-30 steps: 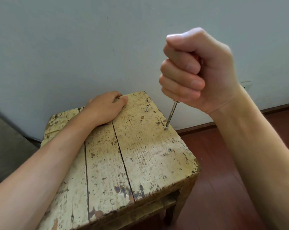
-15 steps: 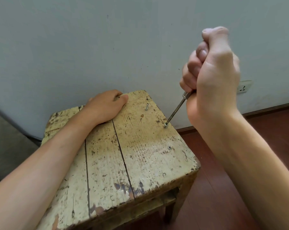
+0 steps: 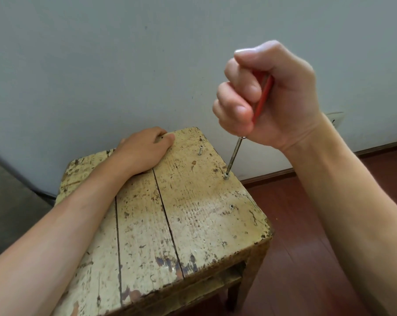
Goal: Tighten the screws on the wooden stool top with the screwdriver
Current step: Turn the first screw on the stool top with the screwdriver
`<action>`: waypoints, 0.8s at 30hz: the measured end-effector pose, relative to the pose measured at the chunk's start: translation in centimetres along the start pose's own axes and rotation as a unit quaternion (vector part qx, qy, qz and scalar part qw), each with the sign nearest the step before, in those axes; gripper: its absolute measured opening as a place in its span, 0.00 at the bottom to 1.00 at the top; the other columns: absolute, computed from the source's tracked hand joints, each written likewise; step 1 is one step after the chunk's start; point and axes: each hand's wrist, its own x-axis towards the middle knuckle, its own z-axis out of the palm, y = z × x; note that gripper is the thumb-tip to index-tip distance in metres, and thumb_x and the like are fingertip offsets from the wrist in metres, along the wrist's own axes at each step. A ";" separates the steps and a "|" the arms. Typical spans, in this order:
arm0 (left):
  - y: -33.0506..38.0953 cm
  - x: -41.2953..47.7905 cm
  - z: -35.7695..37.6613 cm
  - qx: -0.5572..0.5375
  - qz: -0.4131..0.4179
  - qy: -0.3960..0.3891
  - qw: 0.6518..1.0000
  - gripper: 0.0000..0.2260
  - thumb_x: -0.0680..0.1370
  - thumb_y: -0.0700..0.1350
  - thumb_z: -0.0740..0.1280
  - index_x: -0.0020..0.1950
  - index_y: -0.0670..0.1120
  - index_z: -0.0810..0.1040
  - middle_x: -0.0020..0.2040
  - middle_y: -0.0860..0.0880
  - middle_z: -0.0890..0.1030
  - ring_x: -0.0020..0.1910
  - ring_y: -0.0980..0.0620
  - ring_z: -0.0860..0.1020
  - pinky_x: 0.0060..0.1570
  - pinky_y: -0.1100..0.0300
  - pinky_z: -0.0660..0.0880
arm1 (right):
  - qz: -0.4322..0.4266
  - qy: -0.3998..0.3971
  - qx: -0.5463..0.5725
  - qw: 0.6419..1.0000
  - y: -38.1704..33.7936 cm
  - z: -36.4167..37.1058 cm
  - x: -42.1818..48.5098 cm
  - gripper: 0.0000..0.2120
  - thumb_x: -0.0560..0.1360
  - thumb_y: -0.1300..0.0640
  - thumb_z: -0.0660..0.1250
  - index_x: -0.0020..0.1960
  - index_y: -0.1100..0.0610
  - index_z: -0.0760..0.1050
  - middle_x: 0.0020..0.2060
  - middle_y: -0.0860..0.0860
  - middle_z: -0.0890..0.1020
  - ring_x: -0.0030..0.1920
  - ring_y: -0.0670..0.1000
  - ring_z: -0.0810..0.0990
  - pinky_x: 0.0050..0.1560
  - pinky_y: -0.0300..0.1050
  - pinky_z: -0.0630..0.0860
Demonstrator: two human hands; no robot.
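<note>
Right hand (image 3: 268, 96) fisted round the slim, rigid screwdriver (image 3: 234, 156), tip in a screw (image 3: 226, 176); left hand (image 3: 145, 149) grips the stool (image 3: 193, 224) edge.

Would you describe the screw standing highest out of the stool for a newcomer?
Find the stool top by the wall. Near its far edge, right of the left hand, stands the raised screw. Unlike the low screw and the one under the screwdriver, its shank shows.

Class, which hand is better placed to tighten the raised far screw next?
Right. The right hand grips the red-handled screwdriver, close to that raised silver screw; the left hand holds the worn wooden stool top.
</note>
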 end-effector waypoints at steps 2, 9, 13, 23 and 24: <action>-0.1 0.0 0.0 0.001 0.000 -0.001 1.000 0.22 0.82 0.64 0.53 0.67 0.55 0.75 0.64 0.53 0.79 0.64 0.47 0.76 0.68 0.42 0.68 | 0.019 0.013 -0.002 1.000 0.1 0.2 0.2 0.21 0.75 0.56 0.61 0.24 0.52 0.65 0.17 0.49 0.68 0.17 0.48 0.63 0.22 0.34 0.61; 0.1 -0.1 -0.1 0.000 -0.001 0.000 1.000 0.22 0.83 0.64 0.54 0.68 0.54 0.75 0.65 0.52 0.79 0.65 0.46 0.75 0.69 0.42 0.68 | -0.035 0.208 -0.059 0.976 0.7 2.0 -0.2 0.24 0.84 0.58 0.54 0.30 0.52 0.52 0.19 0.46 0.57 0.19 0.48 0.53 0.22 0.33 0.56; 0.2 -0.3 -0.1 0.001 0.002 -0.001 1.000 0.21 0.83 0.62 0.54 0.67 0.53 0.76 0.64 0.51 0.79 0.65 0.45 0.75 0.68 0.43 0.68 | -0.086 0.374 -0.062 0.921 1.1 2.8 -0.3 0.22 0.84 0.57 0.57 0.34 0.51 0.51 0.22 0.48 0.56 0.23 0.51 0.51 0.25 0.39 0.53; 0.4 -0.4 -0.3 0.002 0.001 0.002 1.000 0.20 0.83 0.62 0.54 0.66 0.53 0.76 0.63 0.51 0.79 0.64 0.46 0.76 0.68 0.43 0.69 | -0.065 0.304 -0.041 0.949 0.8 2.0 -1.4 0.14 0.84 0.52 0.57 0.42 0.55 0.71 0.26 0.49 0.66 0.26 0.51 0.59 0.28 0.42 0.60; 0.4 -0.4 -0.3 0.001 0.001 0.001 1.000 0.20 0.83 0.62 0.54 0.66 0.53 0.76 0.63 0.51 0.79 0.64 0.46 0.76 0.68 0.43 0.69 | -0.054 0.261 -0.033 0.963 0.5 1.5 -1.5 0.12 0.83 0.54 0.57 0.43 0.55 0.73 0.28 0.49 0.68 0.27 0.51 0.62 0.29 0.42 0.61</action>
